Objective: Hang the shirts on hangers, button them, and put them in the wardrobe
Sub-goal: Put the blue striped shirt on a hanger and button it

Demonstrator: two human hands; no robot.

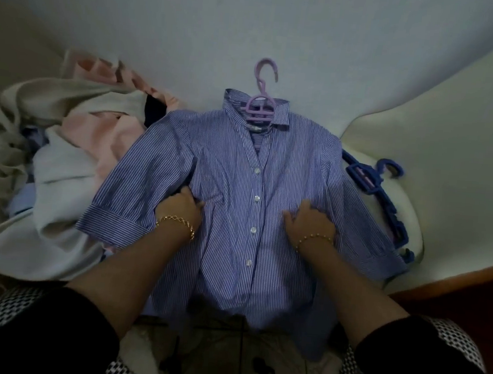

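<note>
At the left, a loose pile of clothes (64,147) in white, pink and pale blue is seen on the bed (311,43), and its right edge is touched by the left sleeve of the shirt. Next to it, the left hand (179,209) is placed at the side seam under that sleeve; its fingers are curled into the cloth and the fabric is gripped there. A gold bracelet (176,221) is worn on this wrist.

In the middle, the blue-and-white striped shirt (234,171) is laid flat on the bed, front side up, with its hem hanging over the near edge. It is put on a lilac hanger (260,104), whose hook is seen above the collar. The white buttons (256,199) down the front are closed, while the collar is left open.

Further right, the right hand (310,222) is set on the chest of the shirt, with bent fingers, and the cloth is bunched under them. A second gold bracelet (315,239) is worn here.

At the far right, blue hangers (386,205) are laid on the bed, partly covered by the right sleeve.
</note>
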